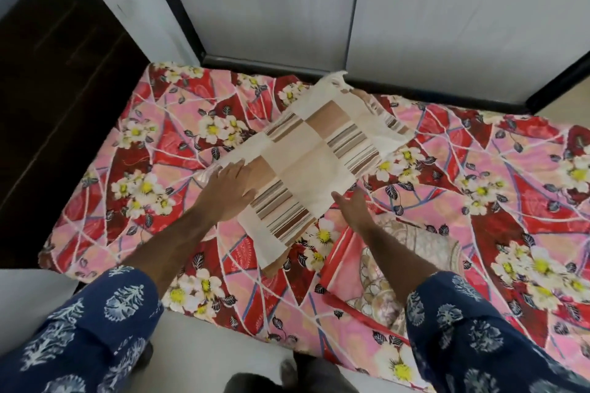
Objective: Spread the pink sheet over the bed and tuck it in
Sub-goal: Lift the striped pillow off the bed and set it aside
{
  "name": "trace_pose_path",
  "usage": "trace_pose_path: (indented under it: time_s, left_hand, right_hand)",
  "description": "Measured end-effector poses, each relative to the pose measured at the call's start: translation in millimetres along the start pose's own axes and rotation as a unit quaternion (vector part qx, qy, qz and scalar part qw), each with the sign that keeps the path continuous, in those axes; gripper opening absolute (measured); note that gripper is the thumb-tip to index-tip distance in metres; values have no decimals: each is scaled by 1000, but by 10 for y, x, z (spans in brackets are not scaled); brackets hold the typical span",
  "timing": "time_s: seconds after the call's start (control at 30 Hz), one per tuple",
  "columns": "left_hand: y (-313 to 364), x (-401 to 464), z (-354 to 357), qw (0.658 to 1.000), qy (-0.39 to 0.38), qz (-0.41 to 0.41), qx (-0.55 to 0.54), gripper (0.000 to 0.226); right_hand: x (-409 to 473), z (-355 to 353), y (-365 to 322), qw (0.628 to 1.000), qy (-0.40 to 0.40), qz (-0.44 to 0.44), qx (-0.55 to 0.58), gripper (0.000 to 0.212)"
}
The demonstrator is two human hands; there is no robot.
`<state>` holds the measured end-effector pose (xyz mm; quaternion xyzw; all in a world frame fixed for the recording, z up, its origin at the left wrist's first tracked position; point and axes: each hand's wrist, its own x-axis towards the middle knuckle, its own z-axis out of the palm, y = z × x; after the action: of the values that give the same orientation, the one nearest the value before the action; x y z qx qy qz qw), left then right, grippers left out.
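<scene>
The pink and red flowered sheet [479, 175] lies spread over the bed from the left edge to the right edge of the view. On it, slanted across the middle, lies a cream and brown patchwork pillow [316, 156]. My left hand [231, 188] rests flat on the pillow's near left end, fingers straight. Just off the pillow's near right edge, my right hand [352, 206] hovers with fingers spread and holds nothing. Near my right forearm a fold of the sheet is turned back and bares a beige patterned mattress [412, 249].
A dark wooden headboard [54, 99] stands at the bed's left end. Grey wardrobe doors [274, 3] with a black frame run along the far side. Pale floor [204, 351] lies on the near side, with my feet at the bottom.
</scene>
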<state>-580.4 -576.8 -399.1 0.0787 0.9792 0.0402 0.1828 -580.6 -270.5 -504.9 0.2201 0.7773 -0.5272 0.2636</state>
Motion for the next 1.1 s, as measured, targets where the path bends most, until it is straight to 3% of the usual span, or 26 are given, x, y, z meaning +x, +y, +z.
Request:
trace_pose_path:
  time_s: [0.07, 0.23, 0.33, 0.43, 0.63, 0.73, 0.83, 0.93, 1.03, 1.1]
  left_hand:
    - [-117, 250, 183, 999, -33, -12, -19, 66]
    - [-318, 708, 623, 996, -75, 19, -51, 67]
    - [-385, 967, 896, 994, -83, 49, -50, 65]
    - [-431, 1158, 1184, 990, -110, 60, -67, 67]
    - [-544, 1168, 1503, 983, -137, 52, -108, 75]
    - [-585, 1149, 1387, 978, -147, 17, -147, 75]
    - [-618, 1104, 1191, 979, -140, 7, -151, 74]
    - [-666, 941, 937, 983, -118, -2, -142, 75]
    - [-785, 695, 666, 968, -82, -44, -235, 94]
    - [-867, 480, 419, 935, -43, -108, -335, 80]
  right_hand:
    - [-18, 51, -258, 999, 21, 23, 28, 78]
    - [561, 266, -79, 982, 33, 116, 143, 92]
    - [756, 380, -92, 959, 65, 158, 225, 84]
    - [981, 526, -38, 938, 66, 206, 270, 92]
    - [1118, 693, -188, 901, 52, 180, 391, 94]
    - [1090, 726, -485, 907, 36, 145, 394, 70]
    - [1012, 700, -762, 914, 38, 142, 379, 61]
    - [779, 622, -1030, 918, -13, 119, 378, 49]
    - [457, 542, -1234, 920, -112, 94, 363, 78]
    - [270, 507, -1302, 915, -166, 81, 358, 87]
